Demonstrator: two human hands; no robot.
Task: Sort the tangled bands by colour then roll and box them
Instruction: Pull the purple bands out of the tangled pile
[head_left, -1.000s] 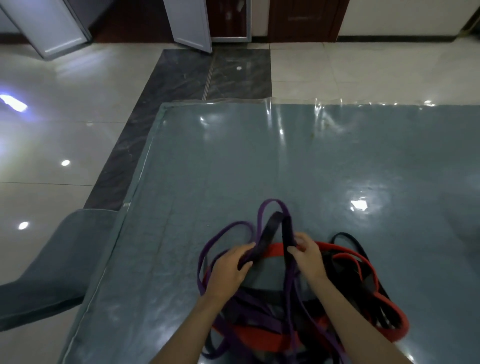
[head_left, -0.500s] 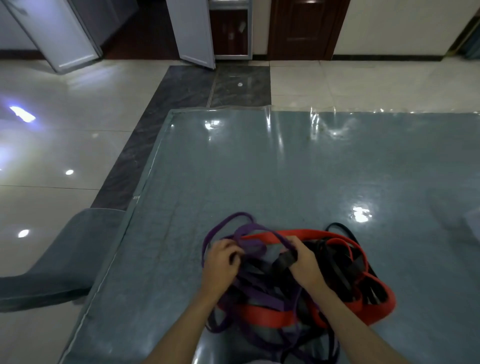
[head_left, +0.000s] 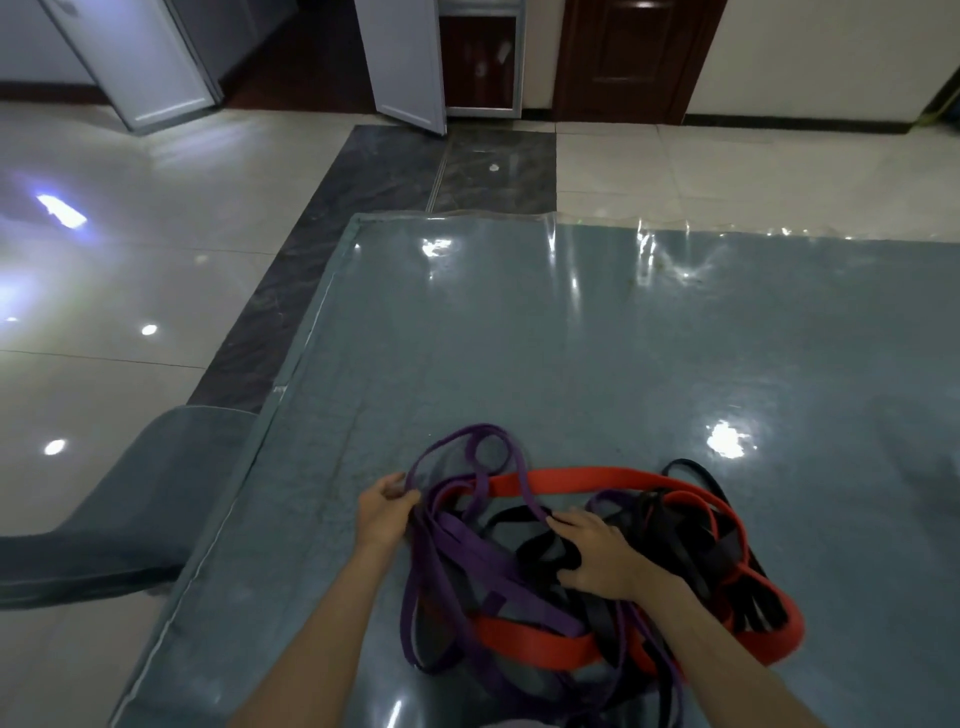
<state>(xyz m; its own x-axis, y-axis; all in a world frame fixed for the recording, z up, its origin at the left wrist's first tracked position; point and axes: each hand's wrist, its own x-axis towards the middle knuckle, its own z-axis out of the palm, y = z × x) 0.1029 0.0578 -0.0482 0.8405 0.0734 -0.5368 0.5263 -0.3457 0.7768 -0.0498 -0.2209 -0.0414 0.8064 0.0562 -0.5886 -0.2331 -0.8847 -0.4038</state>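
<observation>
Three colours of band in one knot on the table

Three colours are wound together in the pile: purple bands, red bands and black bands, all lying on the near part of the grey-blue table, which is covered by a glossy clear sheet. The purple ones sit mostly on the left of the heap, with one loop standing out toward the far side; the red ones ring the far and right edges and run under the middle; the black ones fill the centre and right.

The left hand is at the left edge of the tangle, fingers curled around a purple strand at the base of that loop. The right hand lies palm-down on the middle of the heap, fingers spread and fairly straight over black and purple strands (whether any fingertip hooks a strand underneath cannot be made out).

Both forearms reach in from the near edge. A grey chair stands just beside the table's left edge, on a shiny tiled floor
</observation>
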